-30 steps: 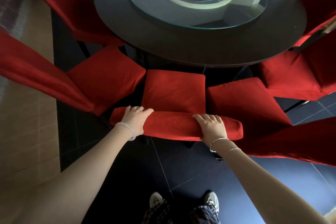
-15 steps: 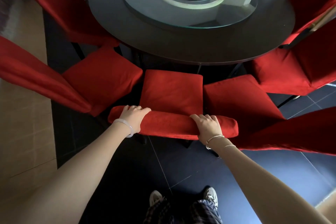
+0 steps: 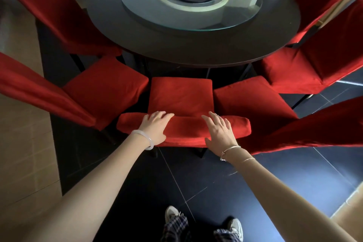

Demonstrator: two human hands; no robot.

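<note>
- Fingers (image 3: 164, 116) of my left hand (image 3: 155, 128) lie straight and slightly spread over the top of the chair back (image 3: 184, 130). They grip nothing, and the palm rests flat on the red cloth.
- Those of my right hand (image 3: 219, 132) are equally straight and hold nothing. Whether they touch the cloth or hover just above it, I cannot tell.
- Its seat (image 3: 180, 96) sits between the left neighbour's seat (image 3: 106, 84) and the right neighbour's seat (image 3: 249, 100), with its front edge near the round table (image 3: 196, 51).
- To push well, I judge both palms should press evenly so the chair runs straight and clips neither neighbour.
- Slow pressure suits the smooth tiled floor (image 3: 196, 179).
</note>
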